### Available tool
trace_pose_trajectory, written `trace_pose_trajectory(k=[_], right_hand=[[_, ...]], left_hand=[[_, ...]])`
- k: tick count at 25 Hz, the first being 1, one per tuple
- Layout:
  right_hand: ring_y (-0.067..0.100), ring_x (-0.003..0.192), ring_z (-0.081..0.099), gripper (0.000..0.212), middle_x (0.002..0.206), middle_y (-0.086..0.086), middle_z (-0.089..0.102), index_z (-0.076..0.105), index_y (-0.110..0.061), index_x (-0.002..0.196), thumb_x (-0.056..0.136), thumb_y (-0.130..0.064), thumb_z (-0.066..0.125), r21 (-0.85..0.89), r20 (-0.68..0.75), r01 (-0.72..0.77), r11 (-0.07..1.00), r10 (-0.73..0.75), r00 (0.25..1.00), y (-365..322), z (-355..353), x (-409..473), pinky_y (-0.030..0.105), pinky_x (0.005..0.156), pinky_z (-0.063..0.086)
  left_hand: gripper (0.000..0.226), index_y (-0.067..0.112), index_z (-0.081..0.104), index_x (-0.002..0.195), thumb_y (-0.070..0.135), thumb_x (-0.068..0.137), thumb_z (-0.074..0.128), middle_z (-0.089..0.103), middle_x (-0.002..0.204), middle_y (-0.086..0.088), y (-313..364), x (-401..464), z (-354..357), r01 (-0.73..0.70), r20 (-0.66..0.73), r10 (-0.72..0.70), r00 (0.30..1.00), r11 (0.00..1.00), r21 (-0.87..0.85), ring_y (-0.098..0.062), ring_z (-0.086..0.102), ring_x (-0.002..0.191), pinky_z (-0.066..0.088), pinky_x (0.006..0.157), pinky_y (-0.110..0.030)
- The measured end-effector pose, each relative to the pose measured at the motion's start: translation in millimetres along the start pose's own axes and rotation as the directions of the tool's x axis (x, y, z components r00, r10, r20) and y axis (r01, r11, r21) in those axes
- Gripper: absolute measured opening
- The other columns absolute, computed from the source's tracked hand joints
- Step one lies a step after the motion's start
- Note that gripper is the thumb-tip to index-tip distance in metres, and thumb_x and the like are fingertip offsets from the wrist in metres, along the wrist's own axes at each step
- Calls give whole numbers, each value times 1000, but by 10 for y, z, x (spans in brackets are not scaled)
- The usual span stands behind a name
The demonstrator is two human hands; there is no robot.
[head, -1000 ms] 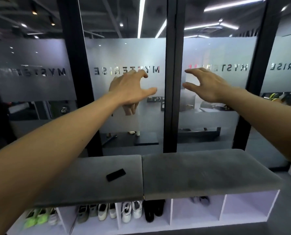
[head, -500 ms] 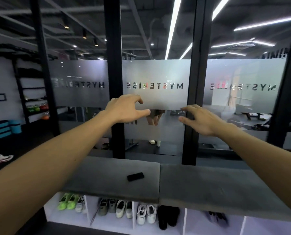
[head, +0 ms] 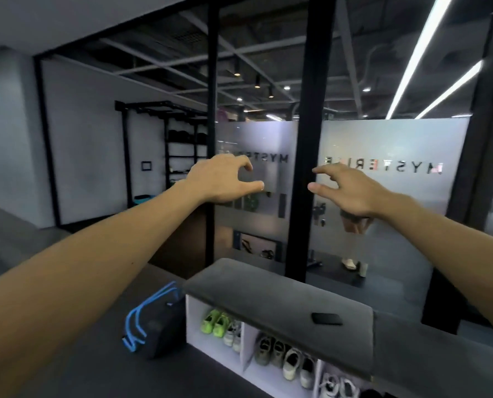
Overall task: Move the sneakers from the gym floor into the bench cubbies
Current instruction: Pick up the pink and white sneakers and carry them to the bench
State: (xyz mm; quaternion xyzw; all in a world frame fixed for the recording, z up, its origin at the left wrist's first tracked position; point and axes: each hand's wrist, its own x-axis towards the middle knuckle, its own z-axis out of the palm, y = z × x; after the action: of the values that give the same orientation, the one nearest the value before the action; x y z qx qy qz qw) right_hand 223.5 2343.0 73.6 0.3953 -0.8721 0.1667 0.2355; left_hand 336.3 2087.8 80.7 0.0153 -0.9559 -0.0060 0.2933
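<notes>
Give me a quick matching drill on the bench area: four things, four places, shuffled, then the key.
Things:
1. neon green sneakers
2. black phone
3. blue-strapped bag
4. hands: left hand, right hand

Places:
A. on the floor beside the bench's end
B. raised in the air, holding nothing
C. in the end cubby
D. on the grey bench cushion

Pairs: 1-C, 2-D, 3-A, 4-B

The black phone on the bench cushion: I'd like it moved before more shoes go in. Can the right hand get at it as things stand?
Probably yes. The black phone lies bare on the bench cushion, nothing over it. The right hand is raised well above, empty, and would only have to come down.
</notes>
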Motion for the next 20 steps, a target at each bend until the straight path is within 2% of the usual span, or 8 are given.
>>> trace_pose_trajectory(k=[4,8,10,15,20], right_hand=[[23,131,41,59,146,5,41,43,-23,140,91,-56,45,85,-12,64,994,-63,998,-937,577,732,39,107,34],[22,132,40,58,146,2,42,44,-27,138,90,-60,43,141,8,149,979,-151,988,-2069,1300,1536,44,106,36],[21,132,40,58,146,2,42,45,-28,137,90,-61,43,162,19,177,971,-183,983,-2517,1612,1913,44,106,36],[22,128,44,56,141,3,46,45,-27,136,90,-60,44,188,19,260,947,-268,963,-3373,2452,2881,41,100,38],[22,128,44,56,141,4,47,47,-24,135,91,-58,44,231,1,312,922,-321,947,-3901,3367,3999,42,104,37]], left_hand=[[60,35,52,123,75,79,44,55,128,2,-1192,-278,-308,68,-26,-65,998,990,125,-22,53,111,43,86,-40],[63,34,52,123,77,78,42,53,132,2,-2579,-596,-553,175,-7,-177,984,966,191,-23,52,114,45,89,-42],[61,34,52,122,76,78,43,54,130,2,-3152,-707,-605,219,-11,-221,975,951,217,-23,52,113,44,86,-40],[61,33,52,123,74,80,43,55,128,0,-4485,-822,-485,309,-34,-311,950,917,252,-23,51,113,43,91,-43],[58,31,52,123,71,81,45,55,129,1,-5717,-553,-242,355,-51,-355,933,892,281,-23,51,114,44,91,-45]])
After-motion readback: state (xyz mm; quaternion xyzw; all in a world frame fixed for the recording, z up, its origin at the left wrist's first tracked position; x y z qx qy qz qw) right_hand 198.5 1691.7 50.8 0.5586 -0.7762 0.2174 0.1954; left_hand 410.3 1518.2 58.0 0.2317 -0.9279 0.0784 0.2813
